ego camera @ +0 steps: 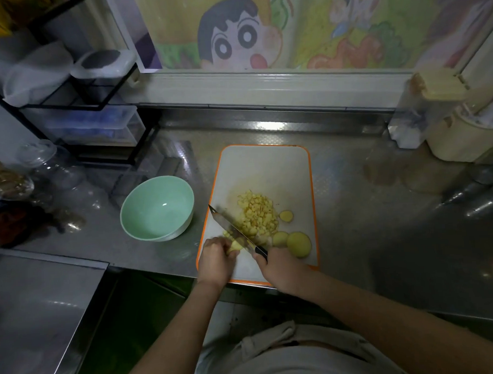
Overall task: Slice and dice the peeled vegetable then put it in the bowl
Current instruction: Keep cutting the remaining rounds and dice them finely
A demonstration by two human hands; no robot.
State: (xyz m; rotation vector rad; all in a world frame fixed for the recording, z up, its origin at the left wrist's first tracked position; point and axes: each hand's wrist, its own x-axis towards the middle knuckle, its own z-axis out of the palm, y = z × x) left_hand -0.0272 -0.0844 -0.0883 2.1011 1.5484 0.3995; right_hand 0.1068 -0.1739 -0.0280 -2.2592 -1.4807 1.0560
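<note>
A white cutting board (267, 166) with an orange rim lies on the steel counter. On it sits a heap of yellow diced vegetable (259, 211). Round slices (298, 242) lie at the board's right side. My left hand (214, 259) holds a small piece of the vegetable (233, 246) down with curled fingers. My right hand (277, 266) grips the black handle of a knife (230, 227), whose blade points up-left and rests against that piece. A pale green bowl (157, 209) stands left of the board, with nothing in it.
A black wire rack (75, 104) with plastic containers stands at the back left. Glass jars (38, 164) sit on the counter's left. A cream container (460, 138) stands at the back right. The counter's front edge runs just under the board.
</note>
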